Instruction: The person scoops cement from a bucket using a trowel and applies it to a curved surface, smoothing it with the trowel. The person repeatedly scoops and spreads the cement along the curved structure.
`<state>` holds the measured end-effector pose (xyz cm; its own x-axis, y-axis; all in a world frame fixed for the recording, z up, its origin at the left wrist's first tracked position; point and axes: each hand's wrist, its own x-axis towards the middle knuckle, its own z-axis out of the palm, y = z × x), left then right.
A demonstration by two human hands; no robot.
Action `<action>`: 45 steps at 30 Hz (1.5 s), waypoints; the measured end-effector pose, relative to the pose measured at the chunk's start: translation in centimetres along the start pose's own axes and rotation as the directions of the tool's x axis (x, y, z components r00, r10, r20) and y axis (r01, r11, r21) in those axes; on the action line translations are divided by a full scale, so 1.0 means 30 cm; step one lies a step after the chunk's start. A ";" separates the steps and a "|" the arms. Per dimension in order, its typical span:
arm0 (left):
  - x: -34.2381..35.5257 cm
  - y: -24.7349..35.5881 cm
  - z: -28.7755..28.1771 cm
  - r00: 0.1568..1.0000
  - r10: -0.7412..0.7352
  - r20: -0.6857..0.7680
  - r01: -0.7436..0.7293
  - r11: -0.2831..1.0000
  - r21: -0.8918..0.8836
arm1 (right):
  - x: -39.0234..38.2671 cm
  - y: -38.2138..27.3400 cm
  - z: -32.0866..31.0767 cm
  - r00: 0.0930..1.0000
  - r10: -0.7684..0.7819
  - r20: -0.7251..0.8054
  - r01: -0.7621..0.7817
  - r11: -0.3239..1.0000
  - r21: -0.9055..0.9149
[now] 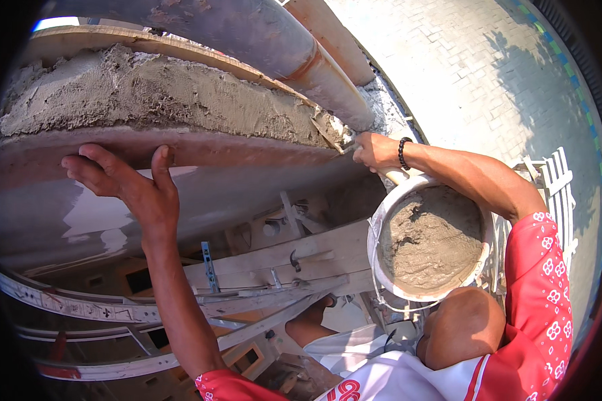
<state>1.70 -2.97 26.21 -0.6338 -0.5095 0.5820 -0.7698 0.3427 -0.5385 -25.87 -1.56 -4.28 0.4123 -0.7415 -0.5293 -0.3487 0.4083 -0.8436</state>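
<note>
My left hand (130, 177) has its fingers spread and thumb apart, against or just in front of the smooth lower face of a long curved ledge (247, 150); it holds nothing. Along the ledge lies a thick band of rough grey mortar (160, 93). My right hand (376, 151), with a black bead bracelet at the wrist, is closed round the pale handle of a trowel (394, 175). The trowel's blade is at the right end of the mortar band, partly hidden by mortar and my fingers. Just below that hand stands a whitish bucket (373, 244), largely filled with wet grey mortar (434, 240).
A wooden strip (174, 50) runs behind the mortar, with large pipes (294, 47) beyond. Below are ladder rails (100, 307), a plank (281, 260) bearing a hammer (314, 252), and a blue level (209, 267). White slats (560, 194) stand at right, above pale paving (461, 67).
</note>
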 end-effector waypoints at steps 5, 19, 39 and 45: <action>0.003 0.012 0.006 1.000 -0.005 0.018 0.005 1.000 0.003 | -0.006 0.015 -0.051 0.988 -0.141 -0.064 0.123 0.967 -0.224; 0.006 0.008 0.008 1.000 -0.015 0.006 0.015 1.000 -0.002 | 0.083 -0.052 0.002 0.979 0.191 0.068 -0.202 0.903 0.378; 0.020 0.021 0.047 0.998 -0.019 -0.052 0.016 0.999 -0.048 | -0.564 -0.099 -0.107 0.851 -0.519 -0.075 0.508 0.852 -0.129; -0.036 0.071 0.007 0.992 -0.122 -0.038 0.119 0.990 -0.077 | -0.957 -0.205 -0.234 0.986 -0.159 -0.052 0.094 0.786 -0.611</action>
<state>0.77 -1.85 24.33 -0.5372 -0.5171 0.6663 -0.8434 0.3395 -0.4165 -41.48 13.49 16.74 0.4180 -0.8238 -0.3829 -0.7493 -0.0744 -0.6580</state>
